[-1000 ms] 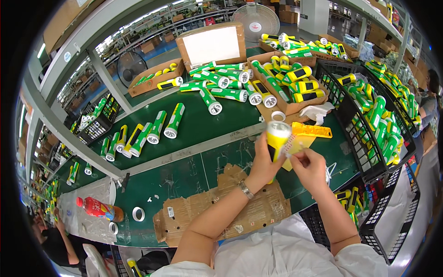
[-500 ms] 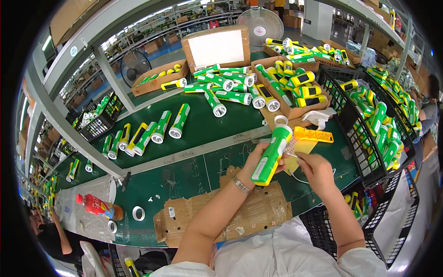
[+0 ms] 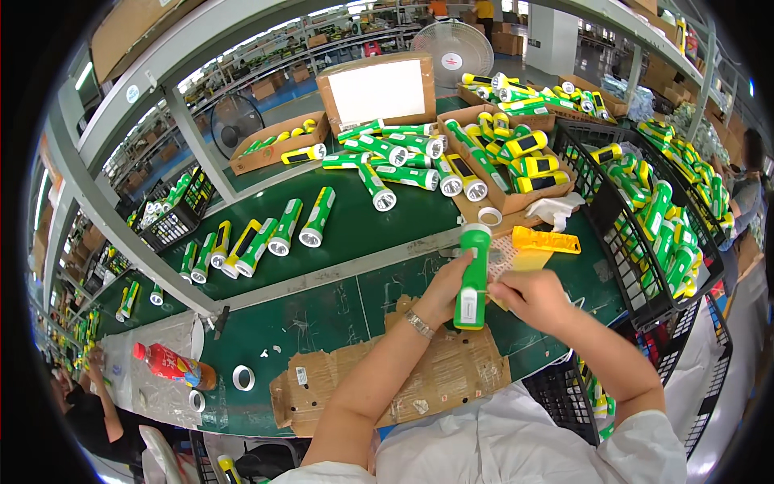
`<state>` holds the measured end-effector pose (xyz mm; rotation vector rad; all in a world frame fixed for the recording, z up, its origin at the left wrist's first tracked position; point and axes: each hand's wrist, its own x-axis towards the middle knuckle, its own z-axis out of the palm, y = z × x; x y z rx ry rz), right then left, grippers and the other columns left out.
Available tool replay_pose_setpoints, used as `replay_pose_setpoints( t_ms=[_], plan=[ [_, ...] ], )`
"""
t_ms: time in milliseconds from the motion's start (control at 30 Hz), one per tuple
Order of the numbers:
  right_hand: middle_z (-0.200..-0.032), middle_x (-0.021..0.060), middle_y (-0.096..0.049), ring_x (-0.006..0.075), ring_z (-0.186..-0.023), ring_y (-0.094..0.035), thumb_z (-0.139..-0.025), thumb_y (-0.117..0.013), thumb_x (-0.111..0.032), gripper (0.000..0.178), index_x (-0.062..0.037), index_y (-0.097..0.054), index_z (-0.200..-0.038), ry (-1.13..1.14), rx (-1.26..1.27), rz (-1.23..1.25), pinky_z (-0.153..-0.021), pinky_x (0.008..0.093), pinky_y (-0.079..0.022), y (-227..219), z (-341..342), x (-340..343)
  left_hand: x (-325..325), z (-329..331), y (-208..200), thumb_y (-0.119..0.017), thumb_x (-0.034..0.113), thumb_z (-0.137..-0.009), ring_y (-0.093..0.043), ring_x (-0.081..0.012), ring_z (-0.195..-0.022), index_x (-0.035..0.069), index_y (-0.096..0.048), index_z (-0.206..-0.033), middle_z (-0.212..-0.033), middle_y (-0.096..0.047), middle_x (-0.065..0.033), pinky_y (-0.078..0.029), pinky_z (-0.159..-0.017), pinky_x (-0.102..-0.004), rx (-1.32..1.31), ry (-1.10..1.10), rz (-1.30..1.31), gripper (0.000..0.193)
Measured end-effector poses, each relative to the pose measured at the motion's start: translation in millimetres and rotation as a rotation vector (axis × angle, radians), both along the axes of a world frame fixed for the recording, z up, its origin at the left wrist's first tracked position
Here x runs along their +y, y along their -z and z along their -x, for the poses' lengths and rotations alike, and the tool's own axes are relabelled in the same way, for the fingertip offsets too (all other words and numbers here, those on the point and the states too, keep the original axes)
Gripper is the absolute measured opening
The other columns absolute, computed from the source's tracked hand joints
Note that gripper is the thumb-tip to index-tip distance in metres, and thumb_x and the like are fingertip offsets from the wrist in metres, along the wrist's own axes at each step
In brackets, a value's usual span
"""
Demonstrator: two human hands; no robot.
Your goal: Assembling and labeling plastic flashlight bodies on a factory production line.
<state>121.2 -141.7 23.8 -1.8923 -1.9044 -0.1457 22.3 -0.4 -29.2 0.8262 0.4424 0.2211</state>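
My left hand (image 3: 441, 292) is wrapped round a green and yellow flashlight (image 3: 474, 278), held with its white lamp end up and away from me. Close to the flashlight's right side, my right hand (image 3: 532, 297) is closed in a pinch; what its fingertips hold is too small to make out. Just beyond the two hands lie a pale sheet with rows of small red marks (image 3: 503, 255) and a yellow sheet (image 3: 530, 259). An orange-yellow plastic piece (image 3: 547, 239) and a white ring (image 3: 489, 215) lie farther off.
Several flashlights (image 3: 395, 153) lie on the green conveyor. A cardboard box of flashlights (image 3: 532, 189) and a black crate (image 3: 621, 250) stand at the right. Flattened cardboard (image 3: 347, 379), a tape roll (image 3: 243, 377) and a red-capped bottle (image 3: 173, 365) are nearer me, at the left.
The flashlight has turned more upright in my left hand and shifted slightly. My right hand has moved left to its side, and the thin pale rod at its fingertips no longer shows clearly.
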Motion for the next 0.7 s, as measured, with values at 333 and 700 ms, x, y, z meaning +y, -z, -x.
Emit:
replay_pose_setpoints(
  t_ms=[333, 700],
  plan=[
    [-0.076, 0.0076, -0.057, 0.0169, -0.063, -0.056, -0.074, -0.066, -0.002, 0.021, -0.0031, -0.055, -0.092, -0.129, 0.545, -0.170, -0.056, 0.0264, -0.045, 48, 38, -3, 13, -1, 23, -0.055, 0.036, -0.087, -0.059, -0.0160, -0.070, 0.006, -0.045, -0.105, -0.082, -0.058, -0.0078, -0.051, -0.061, -0.0316, -0.077, -0.154, -0.259, 0.036],
    [-0.075, 0.0071, -0.057, 0.0247, -0.065, -0.056, -0.064, -0.068, -0.002, 0.025, -0.0067, -0.053, -0.084, -0.173, 0.166, -0.387, -0.055, 0.0336, -0.046, 62, 44, -11, 23, -8, 41, -0.054, 0.029, -0.087, -0.059, -0.0184, -0.071, 0.004, -0.047, -0.104, -0.090, -0.057, -0.0126, -0.053, -0.060, -0.0338, -0.100, -0.300, -0.122, 0.030]
  ],
)
